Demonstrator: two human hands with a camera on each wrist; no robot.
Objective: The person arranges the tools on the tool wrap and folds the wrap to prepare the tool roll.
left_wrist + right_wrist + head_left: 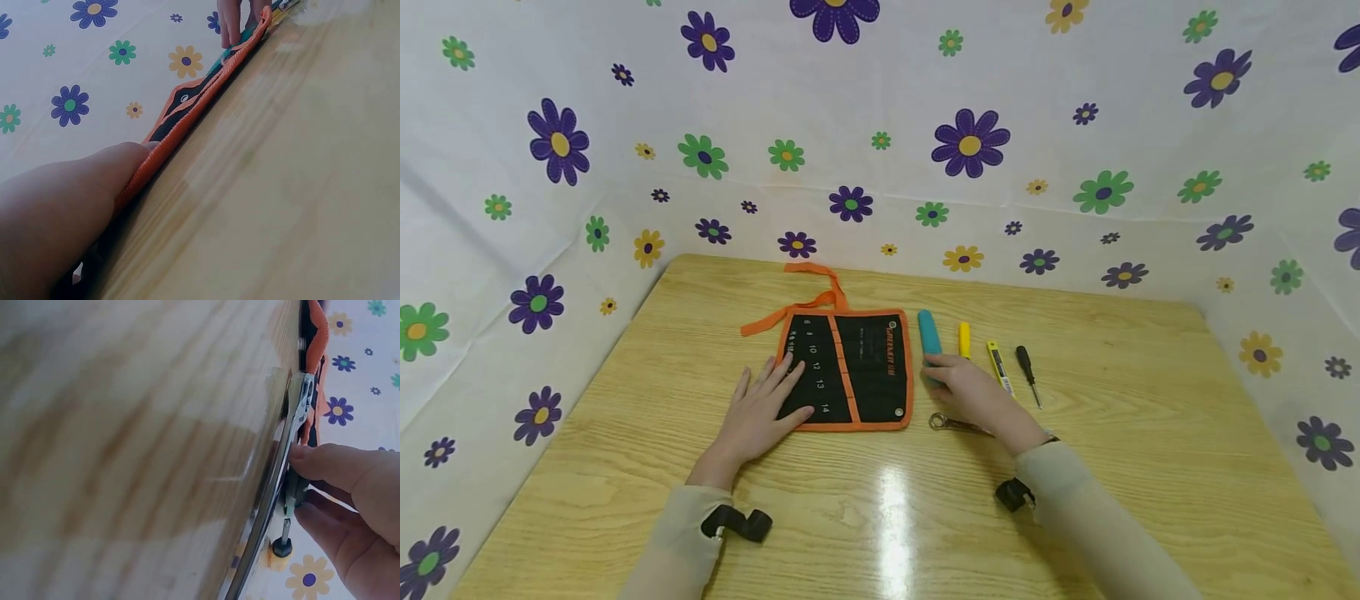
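A black tool pouch [876, 358] with orange edging and printed size numbers lies flat, its orange ties trailing at the back. My left hand [760, 418] rests on its left side, fingers spread; the thumb shows at the pouch's edge [178, 134] in the left wrist view. Just right of the pouch is a long teal object [929, 335] with a rounded end, its kind unclear. The thumb and fingers of my right hand [973, 393] pinch its near end. Partly under that hand lies a metal wrench [951, 423], close in front in the right wrist view.
Right of the teal object lie a yellow-handled item [964, 337], partly hidden by the hand, a narrow yellow strip [998, 367] with a printed label, and a black-handled screwdriver [1024, 362]. A flowered cloth [880, 167] hangs behind and beside the wooden table [820, 517].
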